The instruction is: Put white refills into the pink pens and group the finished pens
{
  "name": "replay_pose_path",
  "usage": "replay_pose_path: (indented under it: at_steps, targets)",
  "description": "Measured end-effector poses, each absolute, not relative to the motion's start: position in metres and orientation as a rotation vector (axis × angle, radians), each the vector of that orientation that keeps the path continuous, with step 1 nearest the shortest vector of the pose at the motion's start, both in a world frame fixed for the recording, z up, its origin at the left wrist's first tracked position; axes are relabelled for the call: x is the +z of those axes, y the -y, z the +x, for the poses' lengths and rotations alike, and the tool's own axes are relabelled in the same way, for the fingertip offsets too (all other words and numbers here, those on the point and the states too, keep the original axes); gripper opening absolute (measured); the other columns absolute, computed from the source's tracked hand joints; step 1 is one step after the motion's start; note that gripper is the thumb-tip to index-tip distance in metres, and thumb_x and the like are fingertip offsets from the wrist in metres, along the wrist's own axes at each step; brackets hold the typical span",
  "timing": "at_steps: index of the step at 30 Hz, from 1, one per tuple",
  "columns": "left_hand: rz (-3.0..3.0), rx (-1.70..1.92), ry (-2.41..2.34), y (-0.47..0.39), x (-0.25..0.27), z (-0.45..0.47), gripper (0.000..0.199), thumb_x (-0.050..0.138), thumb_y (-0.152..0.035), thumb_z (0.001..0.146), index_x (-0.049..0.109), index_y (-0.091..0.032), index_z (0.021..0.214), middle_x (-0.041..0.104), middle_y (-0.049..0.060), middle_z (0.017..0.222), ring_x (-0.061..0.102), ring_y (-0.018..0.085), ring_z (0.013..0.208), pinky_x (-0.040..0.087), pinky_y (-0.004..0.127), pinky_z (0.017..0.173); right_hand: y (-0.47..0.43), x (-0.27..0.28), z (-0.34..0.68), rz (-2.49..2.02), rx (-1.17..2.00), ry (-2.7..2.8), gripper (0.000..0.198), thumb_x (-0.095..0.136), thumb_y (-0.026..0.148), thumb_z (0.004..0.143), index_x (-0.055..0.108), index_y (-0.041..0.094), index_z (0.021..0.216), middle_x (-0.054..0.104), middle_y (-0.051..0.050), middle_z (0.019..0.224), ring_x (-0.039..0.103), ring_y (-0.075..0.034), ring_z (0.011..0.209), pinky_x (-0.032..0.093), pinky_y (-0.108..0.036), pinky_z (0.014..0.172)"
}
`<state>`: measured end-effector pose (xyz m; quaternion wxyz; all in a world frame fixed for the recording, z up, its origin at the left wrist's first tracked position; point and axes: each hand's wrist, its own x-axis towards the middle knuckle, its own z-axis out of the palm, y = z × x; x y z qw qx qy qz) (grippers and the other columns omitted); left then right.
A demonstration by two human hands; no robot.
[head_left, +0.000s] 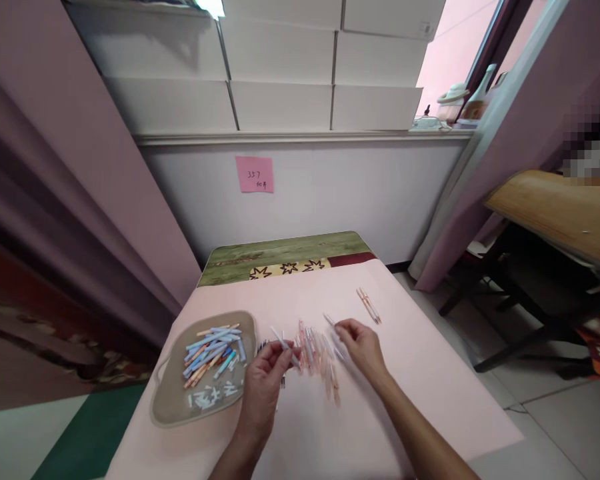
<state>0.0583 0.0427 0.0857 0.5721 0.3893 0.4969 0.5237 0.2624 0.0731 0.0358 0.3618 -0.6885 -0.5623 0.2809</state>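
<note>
One slim pale pen (pixel 280 339) is being pinched in the left hand (pixel 267 370) and one slim clear pen (pixel 329 320) in the right hand (pixel 356 340), both being held above the table (pixel 430 393). Between them a see-through, pinkish pile of pens (pixel 309 350) is being blurred beyond counting. "357" is being displayed on one pink note (pixel 255 175); two separate pens (pixel 369 305) and one tray (pixel 173 393) are being supported
</note>
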Motion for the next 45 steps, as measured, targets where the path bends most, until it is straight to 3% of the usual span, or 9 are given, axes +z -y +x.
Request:
replay_pose_path:
  at_steps: [8,15,19,22,25,27,33,45]
  targets:
    - [0.811,1.227,-1.087,-0.029,0.075,0.051,0.035,0.068,-0.041,0.075,0.068,-0.016,0.099,0.065,0.004,0.08,0.06,0.014,0.065,0.052,0.03,0.068,-0.117,0.017,0.286,-2.06,0.574,1.57,0.015,0.057,0.028,0.076,0.071,0.022,0.074,0.071,-0.003,0.073,0.063,-0.019,0.073,0.038,-0.026,0.064]
    - [0.863,1.229,-1.126,-0.031,0.068,0.051,0.034,0.068,-0.042,0.076,0.07,-0.018,0.099,0.066,0.004,0.081,0.054,0.011,0.065,0.046,0.024,0.067,-0.125,0.014,0.26,-2.113,0.567,1.613,0.008,0.06,0.016,0.07,0.068,0.015,0.068,0.07,-0.014,0.077,0.065,-0.024,0.081,0.04,-0.03,0.069]
    - [0.845,1.183,-1.095,-0.033,0.077,0.058,0.034,0.068,-0.043,0.075,0.071,-0.017,0.097,0.065,0.004,0.079,0.051,0.01,0.062,0.044,0.023,0.062,-0.118,0.036,0.256,-1.965,0.619,1.602,0.012,0.058,0.027,0.078,0.064,0.017,0.075,0.07,-0.009,0.077,0.065,-0.021,0.077,0.044,-0.029,0.068]
    - [0.803,1.153,-1.043,-0.037,0.08,0.064,0.033,0.069,-0.042,0.074,0.071,-0.016,0.095,0.063,0.004,0.077,0.05,0.01,0.06,0.044,0.024,0.06,-0.106,0.063,0.247,-1.543,0.902,1.4,0.021,0.054,0.039,0.085,0.058,0.018,0.088,0.068,-0.005,0.079,0.064,-0.016,0.068,0.047,-0.026,0.061]
    - [0.809,1.14,-1.004,-0.04,0.081,0.07,0.033,0.069,-0.041,0.075,0.071,-0.015,0.095,0.062,0.004,0.076,0.049,0.01,0.059,0.043,0.024,0.059,-0.094,0.088,0.237,-1.018,1.197,1.074,0.033,0.065,0.041,0.08,0.054,0.018,0.101,0.068,-0.006,0.09,0.063,-0.015,0.07,0.049,-0.027,0.063]
    - [0.848,1.13,-1.003,-0.041,0.081,0.072,0.032,0.068,-0.04,0.076,0.071,-0.015,0.096,0.061,0.003,0.076,0.048,0.009,0.058,0.041,0.023,0.059,-0.088,0.099,0.233,-0.899,1.255,0.995,0.039,0.069,0.04,0.077,0.054,0.019,0.106,0.068,-0.007,0.096,0.062,-0.014,0.073,0.049,-0.027,0.067]
    - [1.018,1.103,-1.049,-0.039,0.084,0.07,0.031,0.066,-0.04,0.078,0.071,-0.017,0.098,0.06,0.001,0.072,0.045,0.009,0.057,0.037,0.022,0.057,-0.085,0.104,0.227,-0.883,1.308,1.041,0.036,0.072,0.04,0.074,0.059,0.018,0.099,0.069,-0.005,0.087,0.061,-0.016,0.078,0.046,-0.028,0.07]
    - [1.083,1.078,-1.074,-0.04,0.092,0.069,0.031,0.068,-0.042,0.074,0.073,-0.017,0.093,0.059,0.001,0.069,0.045,0.011,0.056,0.037,0.024,0.057,-0.083,0.104,0.232,-0.954,1.266,1.124,0.034,0.073,0.042,0.074,0.063,0.018,0.096,0.064,-0.002,0.08,0.058,-0.014,0.071,0.046,-0.027,0.066]
